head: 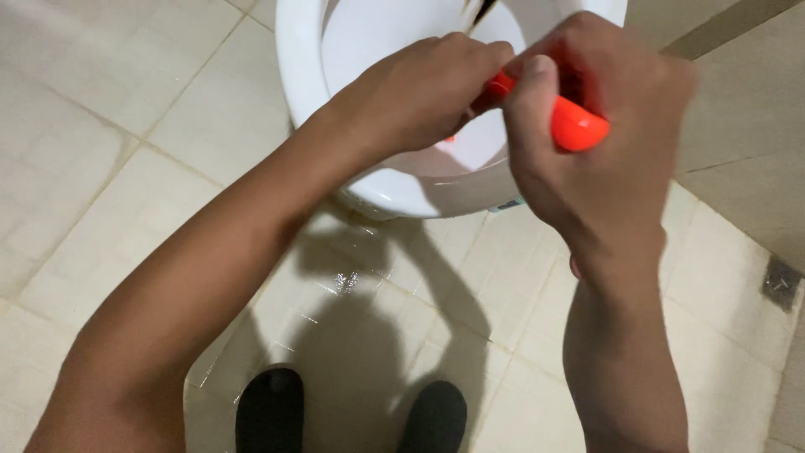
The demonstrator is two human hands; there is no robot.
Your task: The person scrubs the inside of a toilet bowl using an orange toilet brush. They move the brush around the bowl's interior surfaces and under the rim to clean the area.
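Both of my hands grip one orange brush handle (577,124) over a white toilet bowl (302,67) at the top of the head view. My right hand (587,126) wraps the handle near its rounded end. My left hand (419,92) closes on the handle further down, above the bowl's opening. A dark tip of the brush (485,10) shows at the top edge, inside the bowl. Most of the handle is hidden by my fingers.
The floor is beige tile (101,168), with a wet patch (348,281) in front of the bowl. My two black shoes (270,409) stand at the bottom edge. A metal floor drain (781,283) sits at the right.
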